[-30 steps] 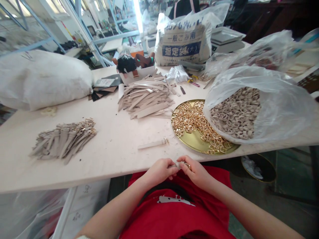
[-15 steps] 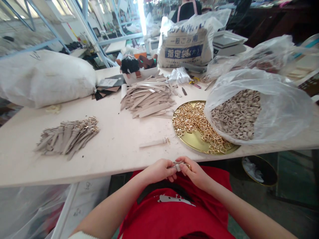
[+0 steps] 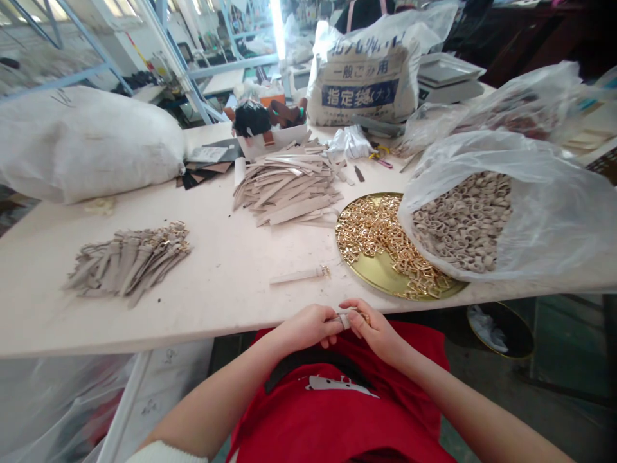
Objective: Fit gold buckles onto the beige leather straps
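Over my lap, at the table's front edge, my left hand [image 3: 311, 326] is closed on one end of a short grey-beige strap [image 3: 343, 319] with a loop around it. My right hand [image 3: 376, 329] pinches the other end, where a bit of gold buckle shows between the fingers. Much of the strap is hidden by my fingers. Just beyond my hands lies a finished-looking strap with a gold buckle [image 3: 301, 276]. To the right is a round gold tray [image 3: 373, 270] with many gold buckles [image 3: 371, 225]. A plastic bag [image 3: 544, 218] of small beige loops [image 3: 465, 222] overlaps it.
A pile of buckled straps [image 3: 130, 260] lies at the left, and loose flat strips [image 3: 289, 183] are heaped mid-table. A big white sack [image 3: 87, 145], a printed bag [image 3: 364, 77] and a scale [image 3: 450, 77] stand behind. Yellow-handled snips [image 3: 380, 154] lie near the back.
My hands stay together on the strap with only slight finger movement; the left fingers have shifted a little left along it. The view has tilted slightly.
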`<state>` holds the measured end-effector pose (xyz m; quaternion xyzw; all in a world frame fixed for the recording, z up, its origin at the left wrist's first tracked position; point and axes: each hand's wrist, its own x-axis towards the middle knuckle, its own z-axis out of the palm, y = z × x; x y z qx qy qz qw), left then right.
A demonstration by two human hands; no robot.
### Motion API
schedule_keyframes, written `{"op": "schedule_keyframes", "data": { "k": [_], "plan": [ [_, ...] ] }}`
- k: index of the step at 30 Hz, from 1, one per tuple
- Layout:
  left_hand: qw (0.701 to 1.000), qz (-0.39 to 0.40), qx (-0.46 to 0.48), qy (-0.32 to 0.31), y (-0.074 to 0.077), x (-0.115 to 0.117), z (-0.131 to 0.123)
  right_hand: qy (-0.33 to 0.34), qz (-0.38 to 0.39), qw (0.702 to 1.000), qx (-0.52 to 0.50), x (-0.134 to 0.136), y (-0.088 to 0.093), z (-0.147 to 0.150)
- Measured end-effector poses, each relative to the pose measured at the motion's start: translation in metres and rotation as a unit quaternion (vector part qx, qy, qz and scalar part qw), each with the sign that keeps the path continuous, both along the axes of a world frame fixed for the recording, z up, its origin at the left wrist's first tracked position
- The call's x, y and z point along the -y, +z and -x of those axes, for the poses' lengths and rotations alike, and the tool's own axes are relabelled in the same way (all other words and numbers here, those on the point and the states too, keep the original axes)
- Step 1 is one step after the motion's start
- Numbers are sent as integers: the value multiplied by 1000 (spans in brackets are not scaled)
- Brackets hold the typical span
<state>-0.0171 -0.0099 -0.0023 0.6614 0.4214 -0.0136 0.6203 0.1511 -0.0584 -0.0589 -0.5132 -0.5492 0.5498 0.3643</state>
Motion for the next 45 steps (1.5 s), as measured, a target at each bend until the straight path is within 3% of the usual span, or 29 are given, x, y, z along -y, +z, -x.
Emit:
{"op": "schedule_keyframes", "data": {
  "k": [8,14,21,26,29,32,34,37,45],
  "plan": [
    [999,41,9,13,-4,-3,-8,41,-51,997,52,-3,6,-3],
    [1000,-2,-12,6,-5,-9,-5,28,-3,999,21,-13,2,2],
    [997,-74,-31,1,6,-17,7,26,-62,993,94,-24,6,-1],
    [992,-118,-42,-9,-2,-24,8,16,-94,988,121,-32,3,13],
    [970,-221,-98,-27,-8,-42,21,13,-106,984,141,-49,2,23],
    [912,-360,-197,-4,-13,-65,42,-35,-136,971,192,-66,-1,29],
    [883,-403,-240,15,-15,-79,55,-46,-144,962,226,-71,-6,30],
    [870,-424,-251,15,-16,-101,63,-18,-168,960,225,-70,-17,29],
    [793,-513,-324,52,-5,-213,15,-19,-200,964,176,-64,-25,29]
  ]
}}
